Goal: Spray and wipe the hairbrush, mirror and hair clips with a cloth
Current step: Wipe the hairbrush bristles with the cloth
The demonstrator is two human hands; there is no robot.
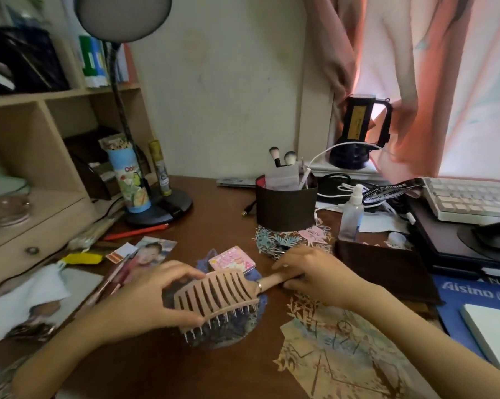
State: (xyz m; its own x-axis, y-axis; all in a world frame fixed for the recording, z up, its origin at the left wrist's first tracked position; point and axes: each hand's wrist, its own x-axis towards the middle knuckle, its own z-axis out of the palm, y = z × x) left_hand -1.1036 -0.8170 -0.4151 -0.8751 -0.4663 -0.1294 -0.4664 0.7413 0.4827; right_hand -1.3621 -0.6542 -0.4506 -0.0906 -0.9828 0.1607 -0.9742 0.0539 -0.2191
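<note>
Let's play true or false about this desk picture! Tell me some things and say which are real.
1. Both hands hold the hairbrush. True: the left hand grips its head, the right hand its handle.
2. The spray bottle is in a hand. False: it stands on the desk.
3. The brush's bristles point up. False: they point down.
4. A small pink mirror lies behind the brush. True.

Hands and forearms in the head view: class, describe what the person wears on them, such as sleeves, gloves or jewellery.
Both forearms are bare as far as the frame shows, with no sleeves, gloves, watch or bracelet in sight. The left hand has a thin metallic ring on one finger, seen next to the hairbrush handle. The right hand also seems to carry a small ring, but blur makes that uncertain.
</note>
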